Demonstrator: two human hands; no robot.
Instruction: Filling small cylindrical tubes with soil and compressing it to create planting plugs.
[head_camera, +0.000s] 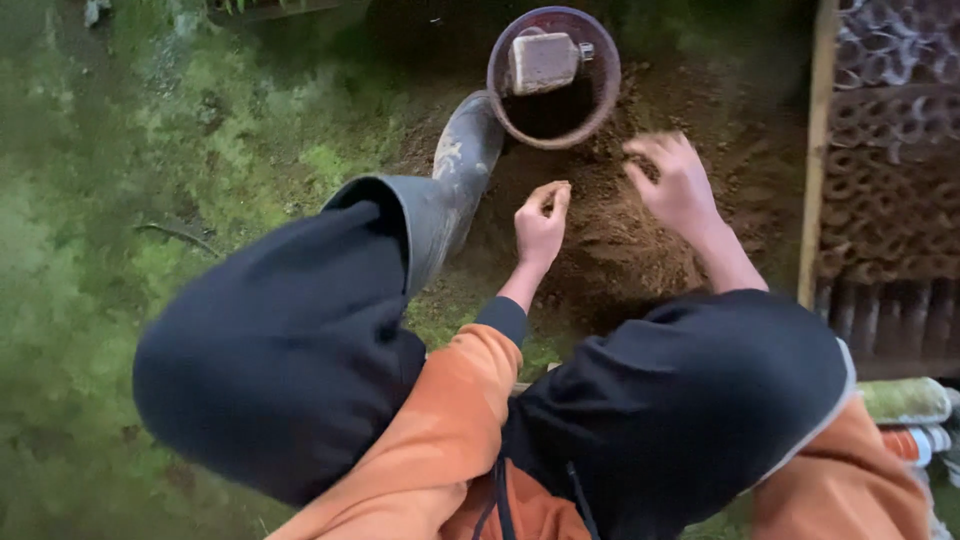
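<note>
The mound of loose brown soil (620, 240) lies on the ground between the person's knees, and both hands work over it. The left hand (540, 225) hangs just above the heap with its fingers pinched together on a small clump of soil, the grip tight enough that crumbs do not spill. The right hand (678, 185) hovers over the far side of the mound, fingers spread and curled, holding nothing that can be seen; it is blurred. Just beyond the soil stands a round dark bucket (553, 75) with a pale rectangular block (543, 62) inside, close enough to reach from a squat. A grey rubber boot (450, 190) is planted beside the bucket. To the right, a wooden-edged rack of small soil-filled tubes (890, 180) stands upright. Mossy green ground (150, 200) spreads to the left.
</note>
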